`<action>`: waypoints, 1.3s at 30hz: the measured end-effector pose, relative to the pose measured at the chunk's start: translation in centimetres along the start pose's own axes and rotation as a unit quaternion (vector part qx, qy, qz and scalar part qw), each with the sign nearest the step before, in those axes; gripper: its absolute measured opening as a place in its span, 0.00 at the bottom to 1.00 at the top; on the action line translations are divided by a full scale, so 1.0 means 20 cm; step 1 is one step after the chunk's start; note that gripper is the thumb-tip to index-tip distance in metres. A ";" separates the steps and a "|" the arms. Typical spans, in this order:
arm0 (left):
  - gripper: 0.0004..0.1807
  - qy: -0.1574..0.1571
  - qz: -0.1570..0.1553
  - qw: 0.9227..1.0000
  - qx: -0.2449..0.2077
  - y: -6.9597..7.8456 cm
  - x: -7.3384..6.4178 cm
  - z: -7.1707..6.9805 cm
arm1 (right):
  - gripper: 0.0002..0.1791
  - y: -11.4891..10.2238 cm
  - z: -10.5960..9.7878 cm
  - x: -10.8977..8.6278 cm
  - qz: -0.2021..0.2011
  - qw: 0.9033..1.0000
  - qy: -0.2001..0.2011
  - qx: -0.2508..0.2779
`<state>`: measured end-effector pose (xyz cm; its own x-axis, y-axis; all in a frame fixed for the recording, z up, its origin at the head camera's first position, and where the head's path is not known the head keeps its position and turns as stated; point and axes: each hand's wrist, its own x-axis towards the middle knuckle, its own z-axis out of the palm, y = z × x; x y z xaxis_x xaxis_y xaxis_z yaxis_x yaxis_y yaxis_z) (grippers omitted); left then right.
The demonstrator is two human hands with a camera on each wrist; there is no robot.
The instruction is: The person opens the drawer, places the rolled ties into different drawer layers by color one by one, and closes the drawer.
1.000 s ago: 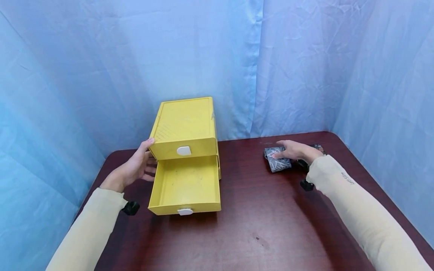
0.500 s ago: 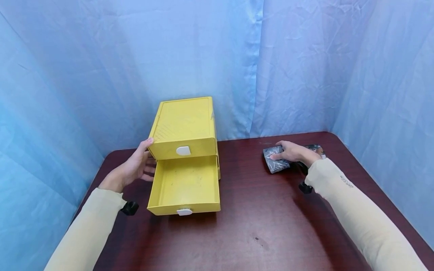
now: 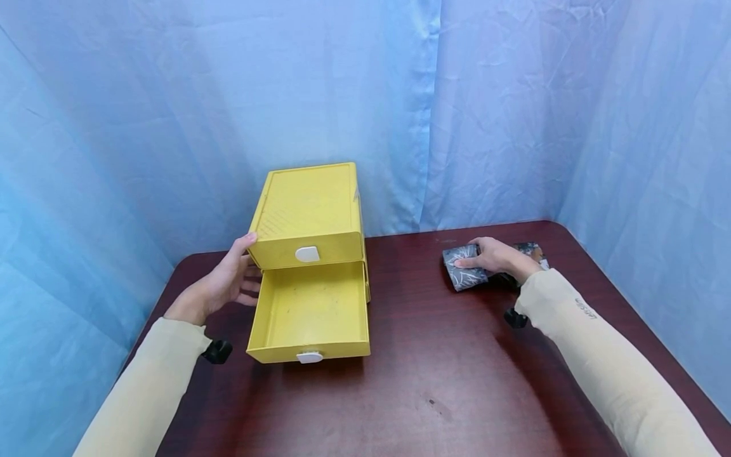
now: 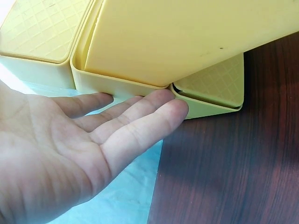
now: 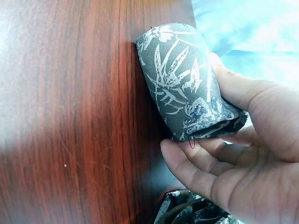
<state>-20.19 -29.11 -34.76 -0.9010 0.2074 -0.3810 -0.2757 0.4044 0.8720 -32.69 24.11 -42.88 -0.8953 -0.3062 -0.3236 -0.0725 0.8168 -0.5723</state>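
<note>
On the left of the table stands a yellow drawer unit (image 3: 308,203), its middle drawer (image 3: 311,311) pulled out with nothing in it. My left hand (image 3: 225,276) rests against the unit's left side, the thumb at the upper front corner. Its other fingers (image 4: 140,130) lie nearly straight along the side in the left wrist view. At the right, my right hand (image 3: 497,257) pinches a folded grey cloth with a pale leaf print (image 5: 175,84), thumb on one face and fingers under its edge. A second piece of patterned cloth (image 3: 531,252) lies partly hidden behind that wrist.
The dark red wooden table (image 3: 411,381) has rounded far corners and a small dark mark (image 3: 432,402) near the front. Pale blue curtains (image 3: 320,82) hang around its back and sides. White tabs (image 3: 308,254) serve as drawer pulls.
My right hand has closed more firmly on the folded cloth, which has shifted slightly left and curved upward. My left hand and the drawer unit stay nearly the same.
</note>
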 end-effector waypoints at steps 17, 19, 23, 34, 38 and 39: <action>0.60 0.000 0.004 1.000 0.001 0.01 0.00 0.00 | 0.47 0.00 0.03 -0.01 0.004 0.999 0.009 0.044; 0.60 0.002 0.003 1.000 0.001 0.01 0.00 0.00 | 0.47 0.00 0.03 -0.02 0.005 0.999 0.010 0.052; 0.60 0.003 0.002 1.000 0.000 0.00 0.00 0.00 | 0.48 0.01 0.04 -0.01 0.002 0.999 0.016 0.051; 0.59 0.004 0.002 1.000 0.005 0.01 -0.01 0.00 | 0.49 0.01 0.08 -0.05 -0.023 0.993 0.066 0.094; 0.59 0.004 0.003 1.000 0.006 0.01 -0.01 0.01 | 0.50 0.03 0.07 -0.07 -0.030 0.989 0.061 0.132; 0.59 0.004 0.004 1.000 0.006 0.01 -0.01 0.01 | 0.49 0.03 0.07 -0.07 -0.031 0.987 0.054 0.149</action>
<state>-20.08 -28.90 -34.50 -0.9056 0.2042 -0.3718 -0.2644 0.4137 0.8712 -30.81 24.33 -43.82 -0.9363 -0.2832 -0.2078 -0.0100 0.6128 -0.7901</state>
